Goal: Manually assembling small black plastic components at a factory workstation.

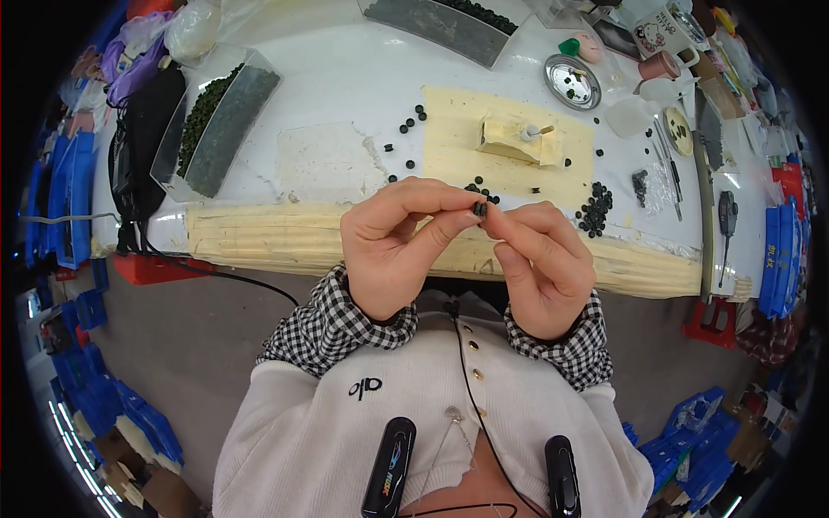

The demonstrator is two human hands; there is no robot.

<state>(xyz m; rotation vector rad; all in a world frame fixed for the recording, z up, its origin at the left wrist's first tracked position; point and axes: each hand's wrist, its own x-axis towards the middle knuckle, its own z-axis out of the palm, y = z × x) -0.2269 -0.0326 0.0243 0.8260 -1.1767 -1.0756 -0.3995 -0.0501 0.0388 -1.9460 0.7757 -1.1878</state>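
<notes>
Just above the table's near edge, my left hand [393, 242] pinches a small dark green, round, grooved piece [480, 209] between thumb and forefinger. My right hand [544, 263] is close against it. Its forefinger tip seems to touch the piece, while its thumb stands apart below. Right behind my fingertips lies a small group of similar dark pieces [482, 192], partly hidden by them. A larger pile of these pieces [594, 211] lies to the right. Beyond my hands, a cream-coloured block [518, 141] with a short peg on top sits on a pale yellow sheet [449, 116].
Clear trays of dark pieces stand at the left [248, 95] and far side [432, 30]. A round metal dish [572, 82], tweezers [669, 164] and a mug [665, 34] are at the right. A padded yellow strip [259, 233] runs along the near edge.
</notes>
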